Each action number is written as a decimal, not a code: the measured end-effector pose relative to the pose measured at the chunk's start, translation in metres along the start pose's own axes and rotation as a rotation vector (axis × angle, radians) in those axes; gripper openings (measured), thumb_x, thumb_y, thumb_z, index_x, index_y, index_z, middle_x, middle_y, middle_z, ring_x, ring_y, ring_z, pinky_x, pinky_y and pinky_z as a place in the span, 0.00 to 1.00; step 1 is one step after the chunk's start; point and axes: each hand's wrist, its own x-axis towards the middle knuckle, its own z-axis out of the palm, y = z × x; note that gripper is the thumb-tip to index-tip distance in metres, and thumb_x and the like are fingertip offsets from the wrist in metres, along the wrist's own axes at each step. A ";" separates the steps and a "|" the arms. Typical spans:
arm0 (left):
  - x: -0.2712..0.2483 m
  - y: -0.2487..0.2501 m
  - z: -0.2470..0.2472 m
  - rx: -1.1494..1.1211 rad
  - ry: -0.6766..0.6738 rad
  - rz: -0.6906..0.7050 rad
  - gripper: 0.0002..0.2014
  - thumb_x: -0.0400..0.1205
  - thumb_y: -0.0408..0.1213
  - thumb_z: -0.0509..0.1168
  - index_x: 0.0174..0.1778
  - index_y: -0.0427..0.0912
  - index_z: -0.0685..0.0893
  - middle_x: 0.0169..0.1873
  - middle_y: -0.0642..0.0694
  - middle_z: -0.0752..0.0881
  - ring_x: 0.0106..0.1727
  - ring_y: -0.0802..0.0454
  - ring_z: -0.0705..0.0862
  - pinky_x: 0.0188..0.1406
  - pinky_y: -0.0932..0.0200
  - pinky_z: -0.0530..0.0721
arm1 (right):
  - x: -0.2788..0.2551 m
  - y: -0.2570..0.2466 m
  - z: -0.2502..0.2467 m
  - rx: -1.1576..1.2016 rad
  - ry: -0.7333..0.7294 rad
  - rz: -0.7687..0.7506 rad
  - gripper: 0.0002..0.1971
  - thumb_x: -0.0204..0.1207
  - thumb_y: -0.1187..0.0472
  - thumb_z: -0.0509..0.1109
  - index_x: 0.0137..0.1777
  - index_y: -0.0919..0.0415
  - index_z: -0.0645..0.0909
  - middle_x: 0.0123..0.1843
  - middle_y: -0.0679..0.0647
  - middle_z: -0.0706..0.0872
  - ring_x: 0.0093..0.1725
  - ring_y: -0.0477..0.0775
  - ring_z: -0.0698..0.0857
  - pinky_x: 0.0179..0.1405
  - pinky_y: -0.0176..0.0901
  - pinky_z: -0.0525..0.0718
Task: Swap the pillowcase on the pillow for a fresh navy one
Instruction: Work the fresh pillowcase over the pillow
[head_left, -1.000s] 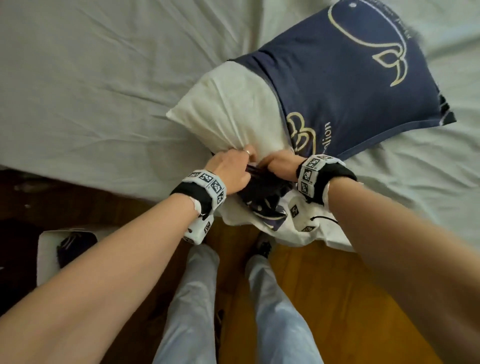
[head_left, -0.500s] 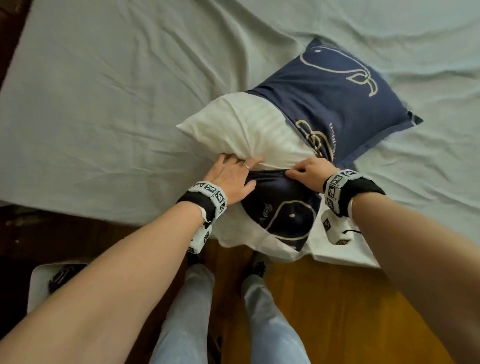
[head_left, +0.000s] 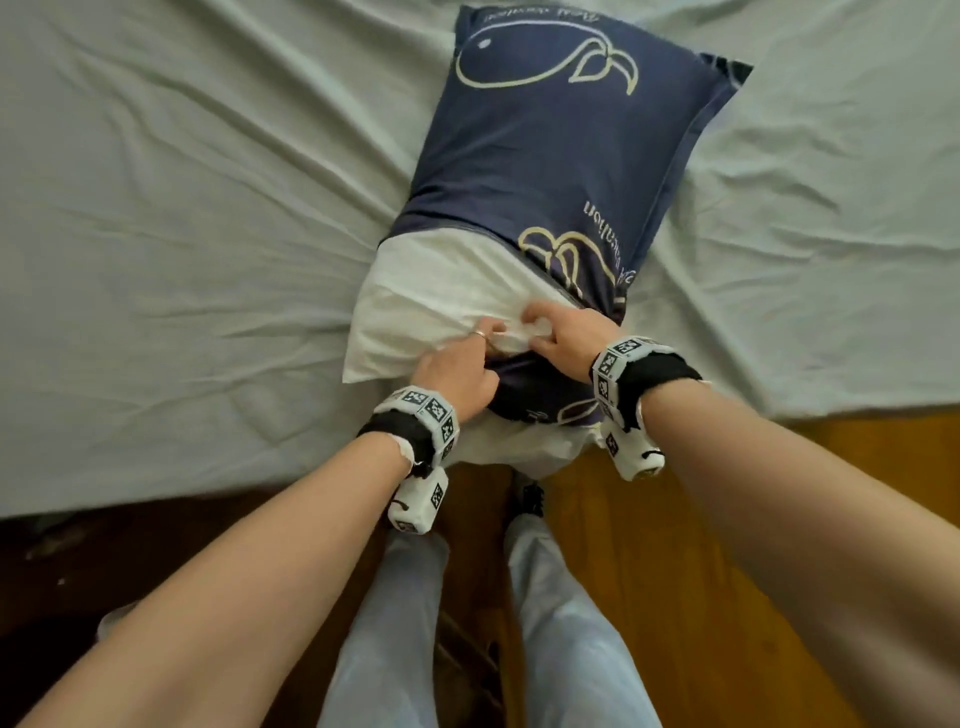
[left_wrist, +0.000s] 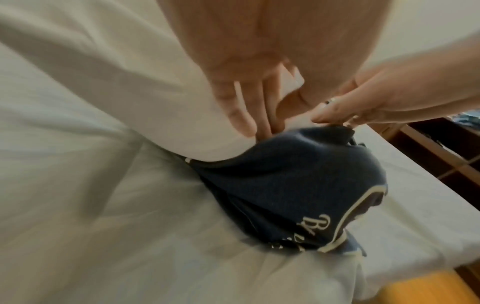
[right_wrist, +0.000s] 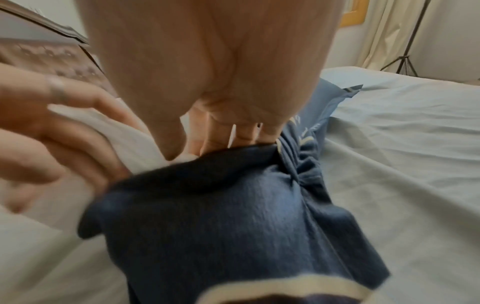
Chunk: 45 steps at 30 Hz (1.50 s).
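Observation:
A white pillow (head_left: 431, 291) lies lengthwise on the bed, its far half inside a navy pillowcase (head_left: 561, 156) with a cream whale drawing. The case's open end is bunched (left_wrist: 285, 174) under my wrists at the bed's near edge. My left hand (head_left: 457, 371) presses spread, fairly straight fingers (left_wrist: 246, 115) into the pillow's bare end, right at the navy edge. Just to its right, my right hand (head_left: 566, 338) has its fingers curled over the navy rim (right_wrist: 221, 127) and pinches it against the pillow. The fingertips of both hands are hidden in the fold.
The pale green bed sheet (head_left: 182, 234) spreads wide to left and right. A white cloth (head_left: 519, 447) hangs off the bed edge under the navy bunch. Below are the wooden floor (head_left: 649, 545) and my legs. A tripod (right_wrist: 405, 57) stands beyond the bed.
The pillow has swung round from a slant to point straight away from me. Both hands have moved from the bunched navy fabric up onto the pillow's bare end.

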 end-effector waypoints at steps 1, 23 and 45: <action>-0.012 -0.004 -0.004 -0.017 0.135 -0.023 0.25 0.76 0.39 0.61 0.69 0.61 0.68 0.50 0.51 0.87 0.50 0.45 0.86 0.53 0.49 0.84 | 0.002 -0.003 0.000 -0.013 -0.016 -0.011 0.17 0.80 0.46 0.64 0.69 0.41 0.74 0.54 0.55 0.86 0.57 0.62 0.85 0.55 0.49 0.80; 0.043 -0.058 -0.019 -0.934 -0.080 -0.387 0.29 0.74 0.44 0.76 0.64 0.29 0.78 0.55 0.37 0.86 0.56 0.40 0.86 0.52 0.47 0.86 | -0.010 -0.070 0.096 -0.288 0.132 0.149 0.14 0.79 0.56 0.64 0.61 0.59 0.81 0.56 0.59 0.90 0.59 0.61 0.86 0.60 0.50 0.72; 0.053 0.066 0.020 -0.476 -0.220 -0.149 0.14 0.83 0.31 0.59 0.62 0.29 0.83 0.60 0.32 0.85 0.64 0.35 0.82 0.59 0.53 0.82 | -0.070 0.007 0.031 -0.267 0.126 0.073 0.19 0.80 0.40 0.61 0.53 0.52 0.86 0.48 0.51 0.89 0.53 0.58 0.86 0.63 0.51 0.73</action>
